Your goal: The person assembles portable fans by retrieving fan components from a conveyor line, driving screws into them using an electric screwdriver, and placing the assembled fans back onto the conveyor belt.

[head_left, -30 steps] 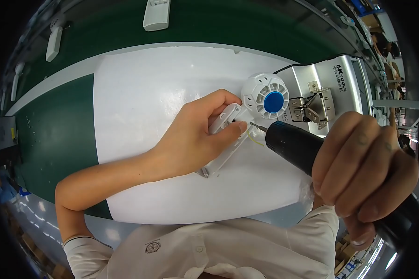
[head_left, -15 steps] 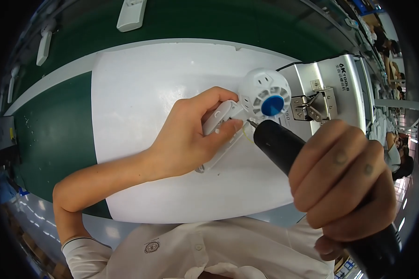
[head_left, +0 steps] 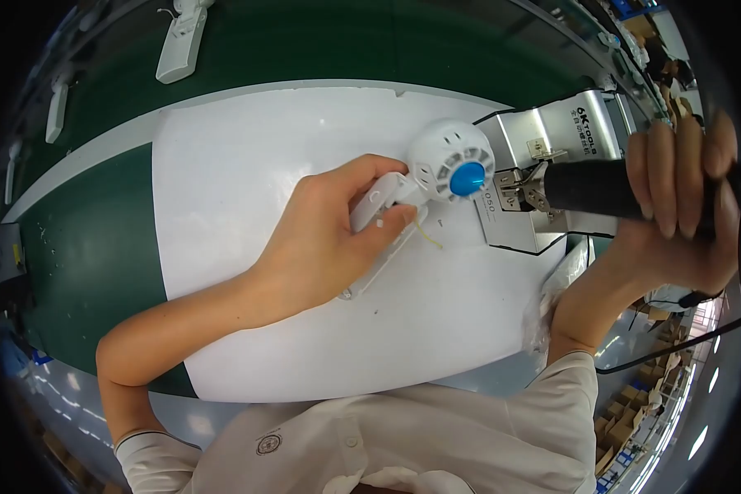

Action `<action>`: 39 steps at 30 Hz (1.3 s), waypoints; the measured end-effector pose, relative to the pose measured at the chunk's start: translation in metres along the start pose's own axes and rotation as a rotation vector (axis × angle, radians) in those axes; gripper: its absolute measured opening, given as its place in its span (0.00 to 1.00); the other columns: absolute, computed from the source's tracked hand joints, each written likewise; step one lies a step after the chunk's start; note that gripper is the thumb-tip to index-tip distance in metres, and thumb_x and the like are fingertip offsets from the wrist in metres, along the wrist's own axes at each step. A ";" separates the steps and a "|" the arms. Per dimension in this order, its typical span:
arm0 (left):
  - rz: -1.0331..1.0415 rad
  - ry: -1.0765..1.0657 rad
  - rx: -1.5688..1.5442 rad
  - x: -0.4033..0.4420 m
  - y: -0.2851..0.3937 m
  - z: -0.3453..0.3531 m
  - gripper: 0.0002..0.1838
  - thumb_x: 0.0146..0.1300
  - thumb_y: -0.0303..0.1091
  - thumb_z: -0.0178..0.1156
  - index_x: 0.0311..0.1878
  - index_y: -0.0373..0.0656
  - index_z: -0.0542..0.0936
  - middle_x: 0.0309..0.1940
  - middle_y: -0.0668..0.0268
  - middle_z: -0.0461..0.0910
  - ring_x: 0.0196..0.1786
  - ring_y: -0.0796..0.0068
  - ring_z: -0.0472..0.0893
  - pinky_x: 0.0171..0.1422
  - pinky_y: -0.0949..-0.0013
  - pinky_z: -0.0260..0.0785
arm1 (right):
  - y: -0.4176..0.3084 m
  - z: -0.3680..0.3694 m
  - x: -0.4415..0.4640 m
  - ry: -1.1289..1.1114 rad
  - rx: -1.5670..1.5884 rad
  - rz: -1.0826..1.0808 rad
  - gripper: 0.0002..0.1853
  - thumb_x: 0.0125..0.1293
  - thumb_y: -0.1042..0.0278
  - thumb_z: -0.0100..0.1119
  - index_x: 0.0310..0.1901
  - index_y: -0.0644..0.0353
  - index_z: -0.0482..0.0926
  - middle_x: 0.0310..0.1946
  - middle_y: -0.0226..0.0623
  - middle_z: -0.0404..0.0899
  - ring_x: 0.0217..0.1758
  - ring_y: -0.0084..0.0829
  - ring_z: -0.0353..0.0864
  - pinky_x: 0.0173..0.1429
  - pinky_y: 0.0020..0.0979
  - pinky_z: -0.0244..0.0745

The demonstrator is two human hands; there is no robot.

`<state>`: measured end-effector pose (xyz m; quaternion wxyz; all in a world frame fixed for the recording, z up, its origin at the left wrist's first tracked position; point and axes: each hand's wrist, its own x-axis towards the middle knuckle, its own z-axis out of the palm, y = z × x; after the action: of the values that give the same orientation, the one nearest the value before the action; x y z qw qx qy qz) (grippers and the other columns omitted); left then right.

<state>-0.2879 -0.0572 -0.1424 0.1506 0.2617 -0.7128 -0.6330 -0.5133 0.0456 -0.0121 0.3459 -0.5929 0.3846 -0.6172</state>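
White fan (head_left: pixel 451 156) above tabletop (head_left: pixel 239 181), left hand's (head_left: pixel 317 226) grip pinching handle (head_left: pixel 377 200). Right hand's (head_left: pixel 682 216) grip wrapped round black screwdriver (head_left: pixel 591 186), nose at silver feeder (head_left: pixel 572 128). Head joined; yellow wire (head_left: pixel 427 237) loose, handle seemingly unclosed.

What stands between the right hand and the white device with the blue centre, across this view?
The black screwdriver in the right hand, then the metal bracket on the silver machine. Depth is hard to tell.

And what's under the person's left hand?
A white device: its round end with a blue centre and parts of its body show around the left hand; a yellow wire shows near the thumb. What the hand covers can't be seen.
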 end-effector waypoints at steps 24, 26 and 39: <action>-0.108 -0.030 -0.059 0.007 0.003 -0.002 0.13 0.65 0.25 0.63 0.52 0.33 0.82 0.35 0.62 0.86 0.29 0.75 0.75 0.35 0.73 0.70 | -0.001 -0.003 -0.001 0.062 -0.086 -0.064 0.14 0.57 0.62 0.70 0.42 0.50 0.76 0.21 0.21 0.80 0.20 0.15 0.77 0.30 0.18 0.77; -0.074 -0.017 -0.093 0.009 0.000 0.002 0.13 0.65 0.25 0.63 0.52 0.33 0.82 0.35 0.62 0.86 0.28 0.76 0.74 0.34 0.74 0.69 | -0.002 -0.006 0.001 0.030 -0.046 -0.056 0.14 0.57 0.62 0.71 0.42 0.50 0.76 0.21 0.21 0.80 0.20 0.16 0.77 0.30 0.18 0.77; -0.017 0.012 -0.100 0.020 -0.003 0.017 0.11 0.64 0.23 0.64 0.49 0.33 0.83 0.32 0.63 0.85 0.25 0.77 0.70 0.30 0.73 0.64 | 0.038 0.023 -0.014 -0.227 0.063 -0.374 0.17 0.56 0.60 0.78 0.42 0.47 0.77 0.21 0.22 0.82 0.20 0.17 0.80 0.31 0.19 0.81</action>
<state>-0.3126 -0.0547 -0.1503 0.1625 0.2638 -0.6772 -0.6674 -0.4907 0.0391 -0.0523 0.2847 -0.7086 0.2072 -0.6115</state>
